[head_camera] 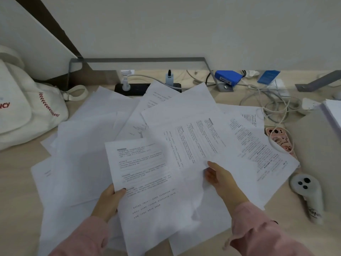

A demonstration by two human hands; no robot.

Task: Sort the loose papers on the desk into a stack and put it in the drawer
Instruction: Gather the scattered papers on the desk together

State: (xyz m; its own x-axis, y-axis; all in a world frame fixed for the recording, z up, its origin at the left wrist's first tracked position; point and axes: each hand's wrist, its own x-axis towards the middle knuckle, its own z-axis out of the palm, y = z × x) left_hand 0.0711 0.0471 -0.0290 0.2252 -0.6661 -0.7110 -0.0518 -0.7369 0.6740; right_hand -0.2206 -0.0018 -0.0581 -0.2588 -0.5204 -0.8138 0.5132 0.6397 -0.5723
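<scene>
Two grips to check. Your left hand (108,200) clamps the left edge of a sheet (147,182), thumb on top and the other fingers hidden beneath. Your right hand (219,180) pinches the near edge of a page (193,137) just right of the sheet, with the thumb above and the fingers curled under. That grip is blurred, so you cannot tell more.

The sheet's long axis runs from you outward, its far end leaning slightly left. Its print reads upright to you, with the heading at the far end. The page overlaps the sheet's right side and is turned, so its lines of print run sideways to you.

Around and under the sheet, the loose papers (79,154) fan across the desk (20,172) at mixed angles, overlapping and unstacked. Most of those to its left are blank side up.

Beyond the sheet lies a black strip (132,89) with plugs in it. Far left of the sheet sits a white bag (27,111). To its right lie a controller (308,193) and, farther out, a pink phone (280,139) crossed by cables (276,108). A blue box (228,77) sits beyond those.
</scene>
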